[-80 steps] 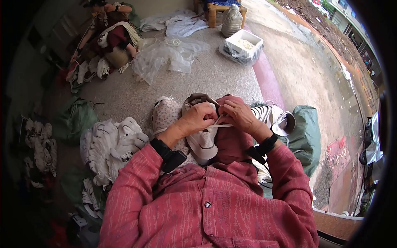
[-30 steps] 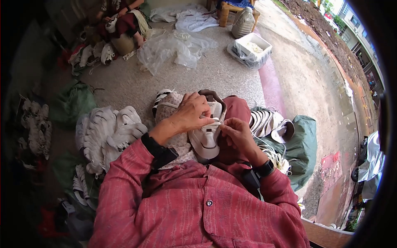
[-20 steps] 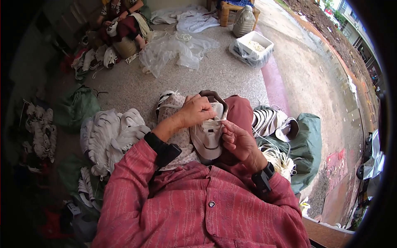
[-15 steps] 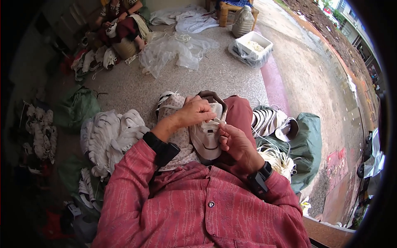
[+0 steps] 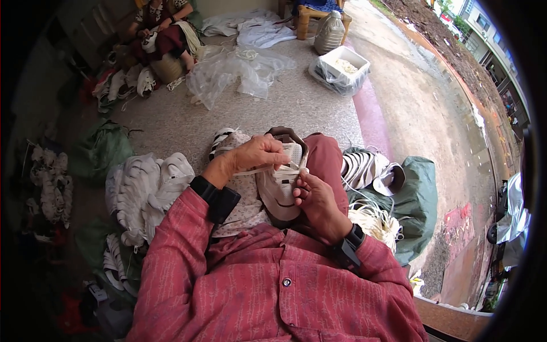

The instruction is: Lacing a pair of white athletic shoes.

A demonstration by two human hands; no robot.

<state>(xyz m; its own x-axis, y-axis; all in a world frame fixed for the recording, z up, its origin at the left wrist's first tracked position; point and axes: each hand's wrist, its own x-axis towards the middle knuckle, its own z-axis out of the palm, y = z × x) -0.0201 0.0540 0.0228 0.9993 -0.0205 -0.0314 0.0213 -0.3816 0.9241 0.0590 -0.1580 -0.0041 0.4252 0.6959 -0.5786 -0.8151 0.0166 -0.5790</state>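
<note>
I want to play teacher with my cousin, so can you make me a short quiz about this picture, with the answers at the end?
1. Pick one: which way does the shoe point, toe first?
A) away from the red shirt
B) toward the red shirt
C) straight sideways

2. True or false: in the picture, the white tub stands to the right of the crumpled clear plastic sheet.

3. Fill in the gap: the right hand has its fingertips on a thin white ____ at the shoe.

Key: 1. B. 2. True. 3. lace.
</note>
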